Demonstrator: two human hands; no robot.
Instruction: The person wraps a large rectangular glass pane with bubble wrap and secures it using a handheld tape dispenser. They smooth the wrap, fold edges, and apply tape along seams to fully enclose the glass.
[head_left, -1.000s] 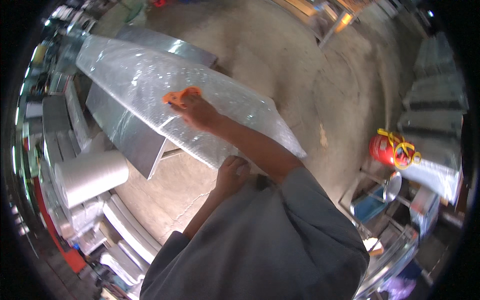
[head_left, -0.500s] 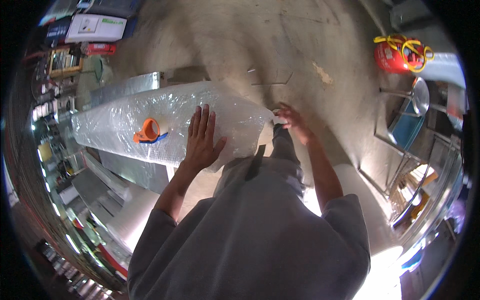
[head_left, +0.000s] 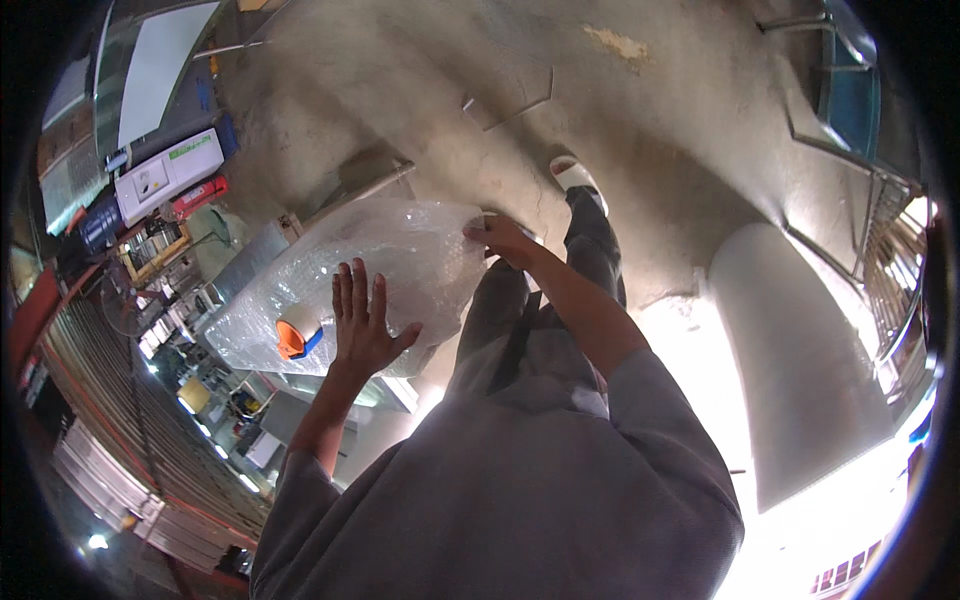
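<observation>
A long bundle wrapped in clear bubble wrap [head_left: 420, 250] lies in front of me, stretching off to the left. On top of it my left hand [head_left: 365, 325] rests flat, fingers spread, holding nothing. Beside that hand, a tape dispenser [head_left: 298, 335] in orange and blue with a roll of tape stands on the wrap. At the bundle's right end, my right hand [head_left: 503, 242] has its fingers bent around the edge of the bubble wrap; its fingertips are partly hidden. What lies inside the wrap cannot be made out.
A large white roll [head_left: 790, 350] lies at the right, near a metal-framed rack [head_left: 870, 230]. Thin bent strips [head_left: 520, 112] lie on the concrete floor [head_left: 400, 70]. A white box [head_left: 170, 175] and a red cylinder [head_left: 200, 197] are at the far left.
My view has turned to the right. My right hand has come from beyond the bundle's right end onto the wrap's edge. The left hand stays flat on the wrap.
</observation>
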